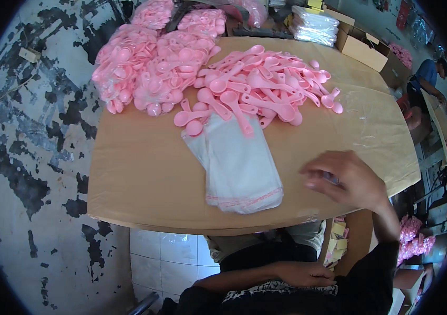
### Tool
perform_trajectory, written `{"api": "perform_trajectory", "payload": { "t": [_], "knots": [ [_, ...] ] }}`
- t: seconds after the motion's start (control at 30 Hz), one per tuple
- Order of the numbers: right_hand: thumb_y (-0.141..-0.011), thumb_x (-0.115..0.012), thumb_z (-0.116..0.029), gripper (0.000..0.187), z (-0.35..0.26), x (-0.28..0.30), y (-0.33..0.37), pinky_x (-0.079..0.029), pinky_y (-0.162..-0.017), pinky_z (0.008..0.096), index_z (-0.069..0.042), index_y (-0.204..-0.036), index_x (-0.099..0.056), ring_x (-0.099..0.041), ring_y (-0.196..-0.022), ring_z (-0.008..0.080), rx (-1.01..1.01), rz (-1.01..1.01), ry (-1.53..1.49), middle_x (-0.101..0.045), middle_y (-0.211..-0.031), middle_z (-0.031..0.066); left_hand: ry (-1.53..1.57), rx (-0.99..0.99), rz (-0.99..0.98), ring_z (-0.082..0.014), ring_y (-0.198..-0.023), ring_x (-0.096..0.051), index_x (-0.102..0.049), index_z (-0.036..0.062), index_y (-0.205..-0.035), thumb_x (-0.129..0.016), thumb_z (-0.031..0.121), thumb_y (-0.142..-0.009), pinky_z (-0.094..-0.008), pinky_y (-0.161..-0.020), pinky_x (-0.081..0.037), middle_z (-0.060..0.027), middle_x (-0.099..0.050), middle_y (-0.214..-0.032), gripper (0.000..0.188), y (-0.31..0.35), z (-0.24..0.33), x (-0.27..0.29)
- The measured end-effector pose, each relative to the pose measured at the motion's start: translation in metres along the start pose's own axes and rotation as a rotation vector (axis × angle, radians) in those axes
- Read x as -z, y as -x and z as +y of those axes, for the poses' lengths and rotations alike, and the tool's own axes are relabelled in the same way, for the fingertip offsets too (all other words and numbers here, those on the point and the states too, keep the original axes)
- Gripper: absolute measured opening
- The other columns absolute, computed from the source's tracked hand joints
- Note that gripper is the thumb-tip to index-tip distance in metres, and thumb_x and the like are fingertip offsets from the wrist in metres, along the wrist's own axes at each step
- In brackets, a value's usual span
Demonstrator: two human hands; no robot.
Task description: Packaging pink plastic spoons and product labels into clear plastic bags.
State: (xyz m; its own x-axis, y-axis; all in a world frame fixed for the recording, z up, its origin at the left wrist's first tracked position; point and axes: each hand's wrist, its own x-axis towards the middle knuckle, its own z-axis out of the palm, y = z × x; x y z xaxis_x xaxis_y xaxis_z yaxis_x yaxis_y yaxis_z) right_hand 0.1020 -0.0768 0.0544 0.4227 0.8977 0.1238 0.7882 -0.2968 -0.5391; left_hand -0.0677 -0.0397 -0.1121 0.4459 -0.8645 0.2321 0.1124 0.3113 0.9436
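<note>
My right hand hovers over the right side of the brown-covered table, slightly blurred, fingers bent and a gap between thumb and fingers. I see nothing held in it. My left hand lies against my body below the table edge, its fingers curled in and no object showing. Between the hands and the far side lies a stack of clear plastic bags, fanned a little at the left. Behind it spreads a heap of loose pink plastic scoops, a few of them overlapping the bags' far end.
Filled clear bags of pink scoops are piled at the far left. More plastic packs and an open cardboard box stand at the back. A carton with yellow pieces sits below the right edge. Another person works at far right.
</note>
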Motion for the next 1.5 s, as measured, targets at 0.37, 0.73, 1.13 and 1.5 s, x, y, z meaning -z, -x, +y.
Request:
{"api": "perform_trajectory", "payload": {
  "t": [0.37,0.73,1.13,1.5],
  "knots": [
    [-0.093,-0.067,-0.029,0.030,0.022,-0.005,-0.071,-0.048,-0.058,0.0336,-0.003,-0.078,-0.066,-0.064,-0.060,0.0215,-0.100,-0.404,-0.175,-0.065,-0.066,0.0096,-0.239,0.142,0.265,-0.0295,-0.084,-0.064,-0.063,0.0007,-0.101,-0.057,0.030,-0.100,-0.0375,-0.076,-0.050,-0.0144,-0.063,-0.088,0.030,0.100,0.068,0.002],
    [-0.094,-0.057,-0.016,0.021,0.035,-0.010,-0.044,-0.053,-0.071,0.0388,0.001,-0.094,-0.069,-0.068,-0.073,0.0308,0.092,-0.158,-0.188,-0.068,-0.080,0.0181,-1.782,0.131,0.502,-0.0266,-0.101,-0.063,-0.065,0.0067,-0.117,-0.079,0.029,-0.077,-0.0379,-0.087,-0.053,-0.0070,-0.063,-0.116,0.047,0.149,0.194,0.096],
    [-0.094,-0.063,-0.016,0.017,0.050,-0.013,-0.041,-0.052,-0.065,0.0374,0.000,-0.093,-0.068,-0.069,-0.070,0.0283,0.082,-0.047,-0.248,-0.069,-0.076,0.0157,-1.844,0.029,0.192,-0.0206,-0.086,-0.064,-0.070,0.0073,-0.105,-0.078,0.034,-0.078,-0.0305,-0.073,-0.054,-0.0041,-0.064,-0.103,0.038,0.137,0.218,0.130],
    [-0.094,-0.059,-0.002,0.010,0.037,0.008,-0.028,-0.049,-0.058,0.0294,0.001,-0.102,-0.064,-0.067,-0.068,0.0172,0.214,0.382,-0.434,-0.067,-0.080,0.0105,-1.416,-0.054,0.453,-0.0247,-0.099,-0.064,-0.065,0.0031,-0.120,-0.080,0.038,-0.077,-0.0367,-0.088,-0.050,-0.0108,-0.062,-0.116,0.057,0.141,0.202,0.126]
  ]
}}
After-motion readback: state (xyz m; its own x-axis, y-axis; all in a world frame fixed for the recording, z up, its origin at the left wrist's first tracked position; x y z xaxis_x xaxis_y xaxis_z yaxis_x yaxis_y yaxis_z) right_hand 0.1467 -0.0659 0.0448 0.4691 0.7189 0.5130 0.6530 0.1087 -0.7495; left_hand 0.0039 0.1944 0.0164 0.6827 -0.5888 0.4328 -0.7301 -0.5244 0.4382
